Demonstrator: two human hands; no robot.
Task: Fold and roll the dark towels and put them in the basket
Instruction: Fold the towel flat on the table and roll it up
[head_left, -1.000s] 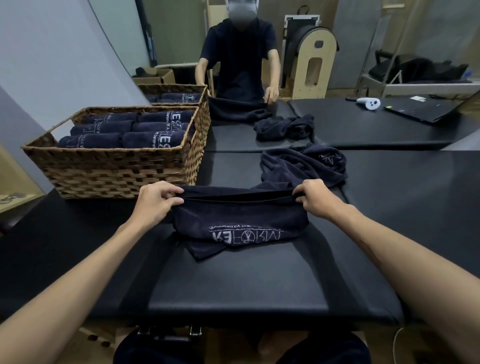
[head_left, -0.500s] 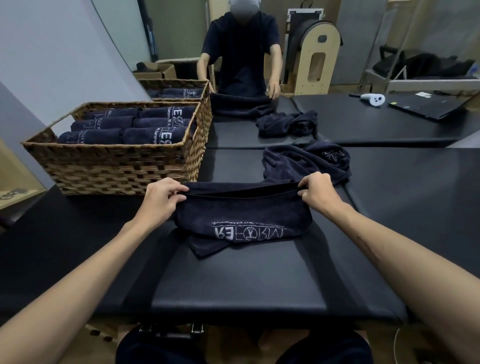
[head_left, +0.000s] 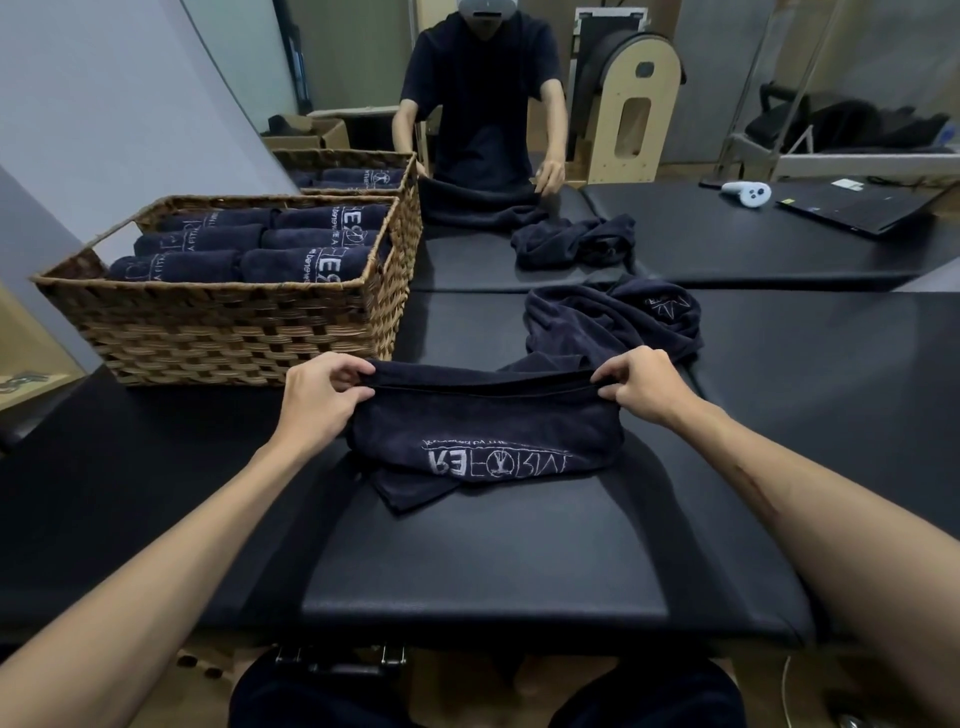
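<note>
A dark navy towel (head_left: 483, 431) with white lettering lies folded on the black padded table (head_left: 519, 571) in front of me. My left hand (head_left: 322, 395) pinches its far left corner and my right hand (head_left: 641, 384) pinches its far right corner, holding the far edge taut and slightly raised. Behind it a crumpled dark towel (head_left: 613, 322) lies loose. The woven basket (head_left: 218, 327) stands at the left, with several rolled dark towels (head_left: 249, 244) inside.
A mirror at the back reflects a person folding a towel, a second basket and a crumpled towel (head_left: 571, 241). At the far right lie a white controller (head_left: 748, 193) and a laptop (head_left: 852, 205). A wall stands left of the basket.
Both hands have lifted the towel's far edge a little and drawn it slightly farther from me. The grip on both corners is unchanged.
</note>
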